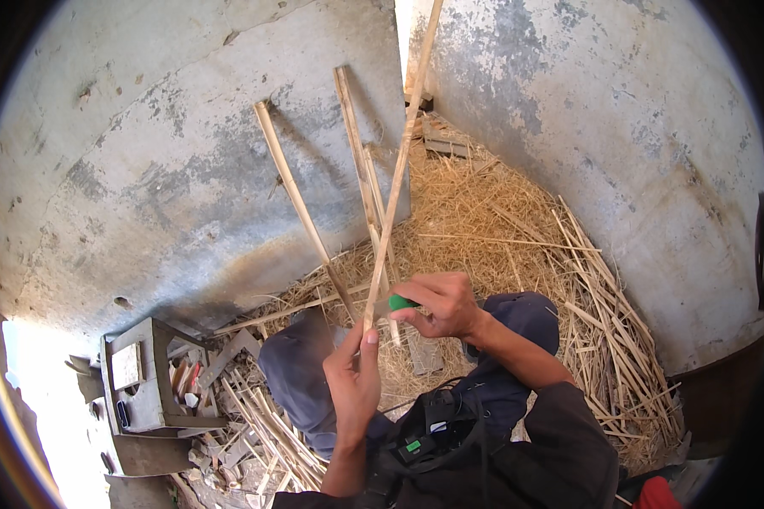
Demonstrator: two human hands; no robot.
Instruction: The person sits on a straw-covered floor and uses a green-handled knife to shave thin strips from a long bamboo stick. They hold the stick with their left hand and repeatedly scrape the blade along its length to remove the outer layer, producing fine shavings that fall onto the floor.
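Slat (pixel 396 178) is clamped in left hand (pixel 354 376), green handle (pixel 400 303) in right (pixel 444 307), oddments (pixel 186 380) in box (pixel 148 404).

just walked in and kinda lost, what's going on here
A person's left hand pinches the near end of a long wooden strip, which reaches the picture's top edge. The right hand grips a green object beside it; what that is can't be made out. More strips lean against the left wall, and straw-like material is spread beyond the hands.

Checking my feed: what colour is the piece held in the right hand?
The held piece is green where visible, best seen in the head view.
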